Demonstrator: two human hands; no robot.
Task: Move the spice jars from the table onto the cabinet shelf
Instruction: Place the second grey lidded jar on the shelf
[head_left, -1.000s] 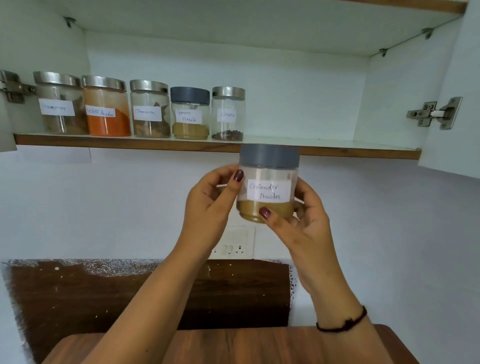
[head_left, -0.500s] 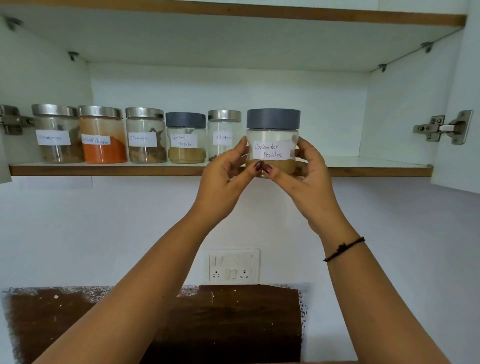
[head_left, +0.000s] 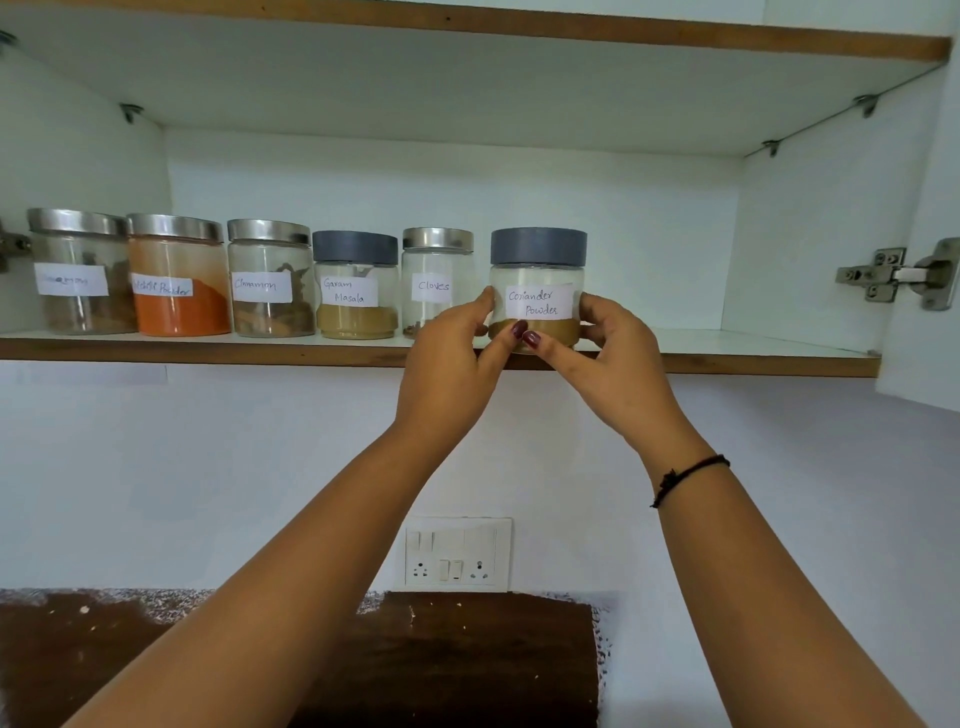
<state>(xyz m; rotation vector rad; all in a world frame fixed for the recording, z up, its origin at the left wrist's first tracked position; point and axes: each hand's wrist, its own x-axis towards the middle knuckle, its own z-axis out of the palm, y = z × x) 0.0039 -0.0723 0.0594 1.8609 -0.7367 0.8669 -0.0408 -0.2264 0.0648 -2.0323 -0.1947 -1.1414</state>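
A clear jar labelled Coriander Powder (head_left: 538, 275), with a grey lid and tan powder, stands on the cabinet shelf (head_left: 753, 358) at the right end of a row. My left hand (head_left: 457, 358) holds its left side and my right hand (head_left: 608, 353) holds its right side, thumbs meeting at its lower front. Left of it stand the Cloves jar (head_left: 435, 270), the grey-lidded Garam Masala jar (head_left: 355, 291), the Cinnamon jar (head_left: 270, 280), an orange chilli powder jar (head_left: 179, 280) and a far-left jar (head_left: 78, 275) with an unreadable label.
The shelf to the right of the coriander jar is bare white up to the cabinet's side wall. An open door with a metal hinge (head_left: 904, 275) hangs at the right. A switch and socket plate (head_left: 457, 553) sits on the wall below, above a dark brown panel (head_left: 441, 660).
Both hands raised the coriander jar from below the shelf's edge up onto the shelf, beside the cloves jar. My view tilted upward, and the table edge dropped out of sight.
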